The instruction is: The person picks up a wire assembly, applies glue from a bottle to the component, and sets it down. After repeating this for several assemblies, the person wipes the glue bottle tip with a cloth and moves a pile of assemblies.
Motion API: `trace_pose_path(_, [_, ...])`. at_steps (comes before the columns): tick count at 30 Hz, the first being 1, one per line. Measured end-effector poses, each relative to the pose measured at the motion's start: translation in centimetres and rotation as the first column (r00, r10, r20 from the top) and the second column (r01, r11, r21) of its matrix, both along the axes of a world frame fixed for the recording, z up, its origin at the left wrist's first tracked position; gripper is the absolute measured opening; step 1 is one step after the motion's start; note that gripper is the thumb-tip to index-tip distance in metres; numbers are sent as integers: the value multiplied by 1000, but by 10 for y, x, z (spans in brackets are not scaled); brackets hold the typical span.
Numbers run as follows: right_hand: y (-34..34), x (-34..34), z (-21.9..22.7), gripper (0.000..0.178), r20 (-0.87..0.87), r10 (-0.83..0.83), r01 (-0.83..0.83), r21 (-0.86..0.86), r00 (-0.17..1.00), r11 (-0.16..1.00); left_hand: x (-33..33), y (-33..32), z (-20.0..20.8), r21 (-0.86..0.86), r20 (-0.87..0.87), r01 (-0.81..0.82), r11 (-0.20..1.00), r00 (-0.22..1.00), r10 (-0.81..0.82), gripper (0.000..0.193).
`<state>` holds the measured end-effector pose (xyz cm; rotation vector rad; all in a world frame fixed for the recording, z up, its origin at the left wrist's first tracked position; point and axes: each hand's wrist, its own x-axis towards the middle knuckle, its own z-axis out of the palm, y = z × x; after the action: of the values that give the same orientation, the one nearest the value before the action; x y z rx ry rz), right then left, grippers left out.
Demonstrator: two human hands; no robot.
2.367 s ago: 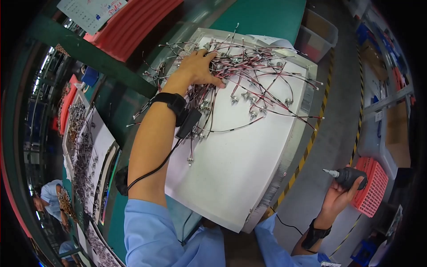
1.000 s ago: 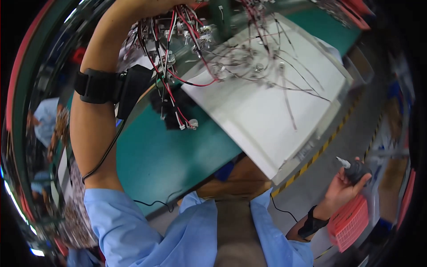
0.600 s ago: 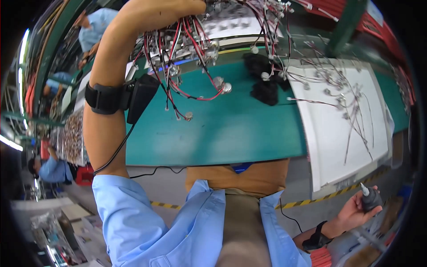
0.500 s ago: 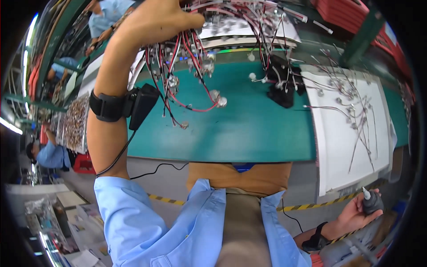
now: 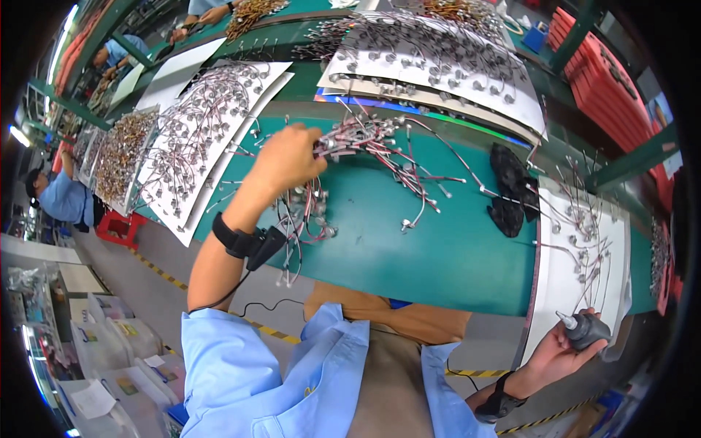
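Note:
My left hand [image 5: 290, 159] is closed round a bundle of thin red, black and white wires [image 5: 365, 139] over the green work mat [image 5: 409, 255]. White plugs stick out to its right. Small round metal parts [image 5: 314, 208] dangle or lie below the hand; whether the bundle rests fully on the mat, I cannot tell. At the lower right my right hand [image 5: 544, 361] grips a dark grey squeeze bottle [image 5: 588, 333]. Its pale nozzle tilts up and to the left. The bottle is over the near end of a white board [image 5: 613, 248] with spread wired parts on it.
A crumpled black cloth [image 5: 511, 193] lies right of the bundle. White sheets covered with wired parts stand at the back [image 5: 343, 66] and left [image 5: 179, 219]. Red stacked trays [image 5: 595, 66] and a green post [image 5: 635, 157] border the right. People in blue work at far left.
My left hand has come down with the wire bundle from above the mat's back edge to the mat. My right hand has moved a little left with the bottle. The view has shifted.

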<state>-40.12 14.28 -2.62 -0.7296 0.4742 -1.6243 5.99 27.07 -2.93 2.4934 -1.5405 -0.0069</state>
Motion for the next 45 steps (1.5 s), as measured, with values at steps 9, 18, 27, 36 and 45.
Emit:
trace_pose_path(9, [-9,86,11,46,-45,161,-161,21,986,987,0,12,-48,-62,22,-43,997,999,44,42])
trace_pose_path(18, [-22,141,-3,44,-115,363,-367,-10,925,930,9,28,-40,-215,91,-24,976,995,44,57])
trace_pose_path(27, [-53,171,-41,43,-14,539,-529,169,842,832,-27,149,-43,-538,-188,-352,766,936,298,46])
trace_pose_path(36, [-79,227,-86,52,397,797,-890,215,455,401,-88,241,-139,-517,-686,-855,43,443,576,26])
trace_pose_path(45, [-97,222,-102,56,472,750,-886,232,463,401,-157,249,-256,18,-806,-974,225,119,580,37])
